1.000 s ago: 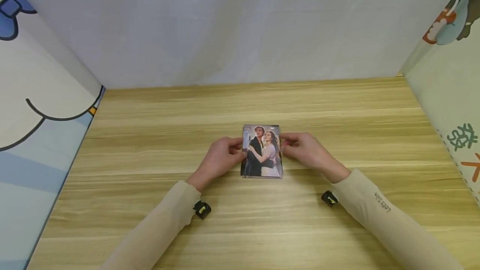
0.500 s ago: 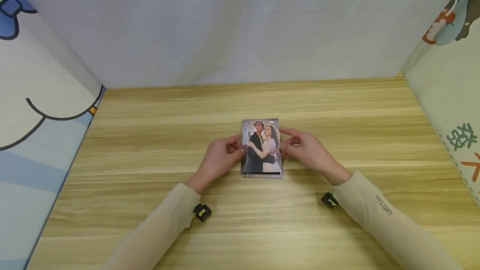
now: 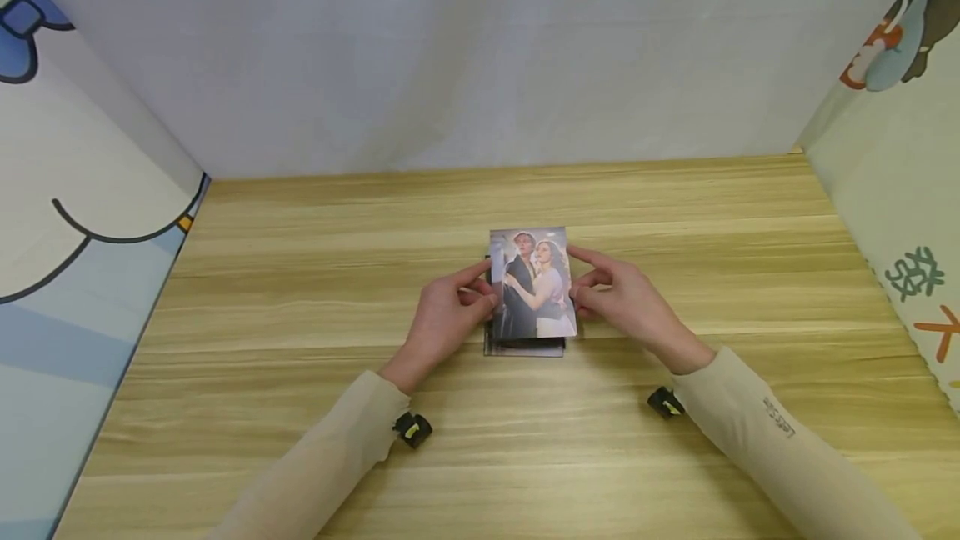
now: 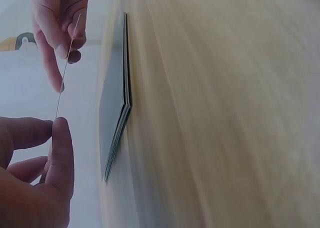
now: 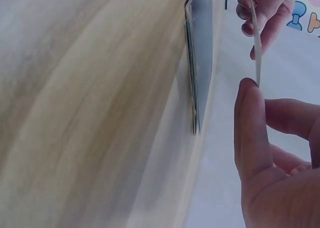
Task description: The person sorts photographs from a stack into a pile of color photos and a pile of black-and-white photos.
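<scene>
A printed photo point(image 3: 534, 283) of a couple is held a little above a small stack of photos point(image 3: 525, 347) that lies flat on the wooden table point(image 3: 300, 290). My left hand point(image 3: 484, 288) pinches its left edge between thumb and fingers, and my right hand point(image 3: 579, 280) pinches the right edge. The left wrist view shows the photo point(image 4: 65, 68) edge-on, clear of the stack point(image 4: 116, 98), with my left hand point(image 4: 54, 124) pinching it from below. In the right wrist view the photo point(image 5: 256, 43) is a thin line between my right hand point(image 5: 251, 85) and the stack point(image 5: 197, 63).
Cartoon-printed panels point(image 3: 67, 215) wall in the left and right sides, and a plain white backdrop point(image 3: 480, 57) closes the far edge. Small black wrist cameras point(image 3: 411, 429) sit under both beige sleeves.
Both hands have raised the top photo off the stack and carried it slightly away from me. The stack beneath now shows at its near edge.
</scene>
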